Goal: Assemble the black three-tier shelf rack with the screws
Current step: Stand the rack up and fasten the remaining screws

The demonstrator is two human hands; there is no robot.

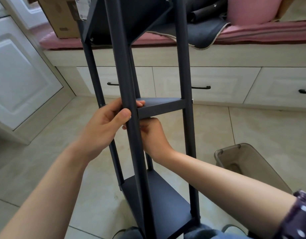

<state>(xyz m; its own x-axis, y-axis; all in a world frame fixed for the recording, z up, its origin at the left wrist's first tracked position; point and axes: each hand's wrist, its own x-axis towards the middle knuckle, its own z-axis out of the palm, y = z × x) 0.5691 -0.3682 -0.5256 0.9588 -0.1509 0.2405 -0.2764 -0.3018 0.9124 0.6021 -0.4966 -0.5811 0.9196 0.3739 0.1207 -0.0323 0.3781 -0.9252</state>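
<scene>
Rack (pixel 131 80) post gripped by left hand (pixel 103 125), right hand (pixel 154 137) curled beneath middle shelf (pixel 160 107).

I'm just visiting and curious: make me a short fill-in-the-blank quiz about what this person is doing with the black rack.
1. The left hand grips a front post of the rack at the height of the ____ shelf.
2. The right hand reaches in just ____ that shelf.
3. The cushion on the bench behind the rack is ____ in colour.
4. The bin stands on the tiled floor beside the person's ____ arm.

Missing words: middle; below; pink; right
</scene>
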